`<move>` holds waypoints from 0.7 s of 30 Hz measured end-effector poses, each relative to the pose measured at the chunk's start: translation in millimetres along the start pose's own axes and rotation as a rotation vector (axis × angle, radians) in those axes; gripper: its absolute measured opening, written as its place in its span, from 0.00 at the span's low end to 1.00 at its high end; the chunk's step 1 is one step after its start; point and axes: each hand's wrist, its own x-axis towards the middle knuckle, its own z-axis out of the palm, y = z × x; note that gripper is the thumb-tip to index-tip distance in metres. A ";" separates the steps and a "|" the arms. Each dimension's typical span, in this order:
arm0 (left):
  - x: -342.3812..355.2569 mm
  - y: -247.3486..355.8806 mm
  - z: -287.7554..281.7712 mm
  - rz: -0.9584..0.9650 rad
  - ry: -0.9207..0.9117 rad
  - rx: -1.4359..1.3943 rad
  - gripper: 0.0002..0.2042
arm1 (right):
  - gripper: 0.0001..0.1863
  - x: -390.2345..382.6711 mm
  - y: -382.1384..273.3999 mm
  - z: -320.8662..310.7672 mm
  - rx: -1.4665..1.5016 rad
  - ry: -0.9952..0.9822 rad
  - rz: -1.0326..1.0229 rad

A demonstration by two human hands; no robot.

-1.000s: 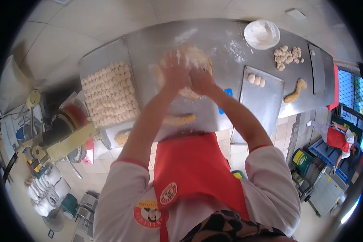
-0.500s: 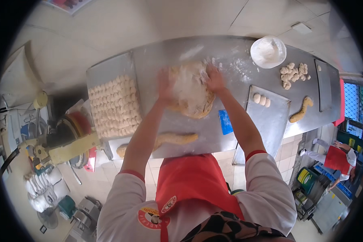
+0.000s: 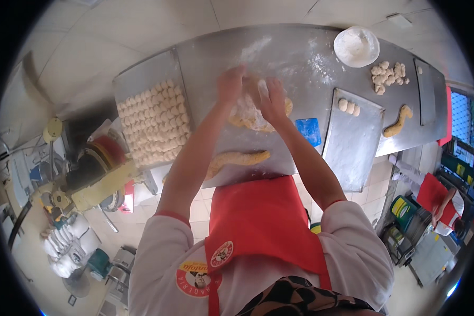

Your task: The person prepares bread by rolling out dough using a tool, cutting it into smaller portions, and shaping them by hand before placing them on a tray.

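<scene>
A flattened piece of dough (image 3: 253, 118), dusted with flour, lies on the metal worktable (image 3: 216, 58) in front of me. At its far side my left hand (image 3: 231, 86) is closed on the dough's edge. My right hand (image 3: 272, 102) also grips that edge, a little to the right, with its fingers pointing away from me. Between the two hands the far part of the dough is raised and folding over. Part of it is hidden behind my fingers. Nearer me lies a long rope of dough (image 3: 239, 159), partly covered by my left forearm.
On the left, a tray (image 3: 137, 79) carries rows of dough balls (image 3: 152, 124). To the right are a blue scraper (image 3: 308, 131), a tray (image 3: 355, 145) with three dough pieces, a bowl of flour (image 3: 356, 47), loose dough lumps (image 3: 387, 76) and a curved dough piece (image 3: 399, 121). A co-worker (image 3: 434, 197) stands beyond.
My hands have come closer together and now grip the dough's far edge, which has lifted and begun folding. Before, they lay spread at its two sides. The view has shifted slightly.
</scene>
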 end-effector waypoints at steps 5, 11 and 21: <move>-65.4 -30.0 36.3 0.405 0.350 0.582 0.16 | 0.18 -60.3 4.4 11.5 -0.147 -0.031 -0.019; 17.6 -40.1 60.5 0.291 0.394 0.958 0.24 | 0.25 20.3 25.9 19.0 -0.546 -0.066 -0.085; 61.7 -32.8 -29.2 0.163 -0.031 0.437 0.26 | 0.30 79.9 95.0 -58.3 -0.048 -0.474 0.213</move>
